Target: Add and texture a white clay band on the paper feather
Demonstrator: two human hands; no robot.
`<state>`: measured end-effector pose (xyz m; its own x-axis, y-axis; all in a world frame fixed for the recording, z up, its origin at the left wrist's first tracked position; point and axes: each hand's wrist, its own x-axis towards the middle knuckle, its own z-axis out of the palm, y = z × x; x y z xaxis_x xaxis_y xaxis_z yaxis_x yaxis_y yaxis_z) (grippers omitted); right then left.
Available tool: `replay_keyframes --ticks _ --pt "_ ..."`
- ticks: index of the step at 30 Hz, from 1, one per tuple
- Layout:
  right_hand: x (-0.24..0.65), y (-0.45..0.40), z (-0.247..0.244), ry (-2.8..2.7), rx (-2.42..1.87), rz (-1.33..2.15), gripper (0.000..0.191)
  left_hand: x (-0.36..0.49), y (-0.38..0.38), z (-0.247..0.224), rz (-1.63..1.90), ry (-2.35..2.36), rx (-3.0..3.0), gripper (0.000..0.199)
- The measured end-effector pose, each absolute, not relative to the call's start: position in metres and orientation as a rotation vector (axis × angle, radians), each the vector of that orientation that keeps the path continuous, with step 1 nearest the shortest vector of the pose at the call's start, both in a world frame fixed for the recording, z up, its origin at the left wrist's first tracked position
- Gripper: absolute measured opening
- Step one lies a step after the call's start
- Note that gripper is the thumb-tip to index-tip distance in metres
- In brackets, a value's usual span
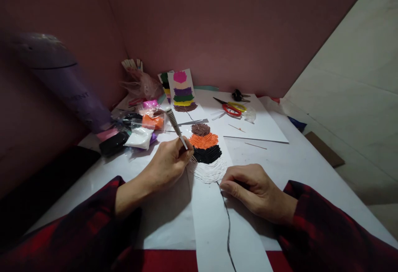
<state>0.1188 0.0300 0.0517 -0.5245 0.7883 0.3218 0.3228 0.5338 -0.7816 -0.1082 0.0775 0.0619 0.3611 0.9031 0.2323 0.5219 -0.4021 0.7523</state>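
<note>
On a long white sheet of paper (211, 222) lies a layered clay picture: a brown clay cap (200, 129), an orange clay band (203, 140), a black clay band (207, 154) and a white clay band (209, 171). My left hand (169, 162) grips a slim tool with a ribbed handle (173, 122), its lower end by the left edge of the black and white bands. My right hand (253, 189) is closed, fingertips at the white band's lower right edge; what they pinch, if anything, is hidden. A dark wavy line (229, 226) runs down the paper from there.
Bagged clay in several colours (139, 129) is heaped at left. Behind stands a card with coloured bands (183, 91). Red-and-yellow scissors (231, 109) and keys (239, 95) lie on a white board (264, 127), with a thin stick (255, 146) nearby. A purple bottle-shaped object (71, 85) leans at far left.
</note>
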Motion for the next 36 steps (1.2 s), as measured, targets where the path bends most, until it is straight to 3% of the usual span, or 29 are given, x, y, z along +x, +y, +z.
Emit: replay_keyframes --ticks 36 --pt "0.1183 0.0301 0.0533 -2.088 -0.908 0.886 0.027 -0.1148 0.0837 0.0631 0.813 1.264 2.153 0.011"
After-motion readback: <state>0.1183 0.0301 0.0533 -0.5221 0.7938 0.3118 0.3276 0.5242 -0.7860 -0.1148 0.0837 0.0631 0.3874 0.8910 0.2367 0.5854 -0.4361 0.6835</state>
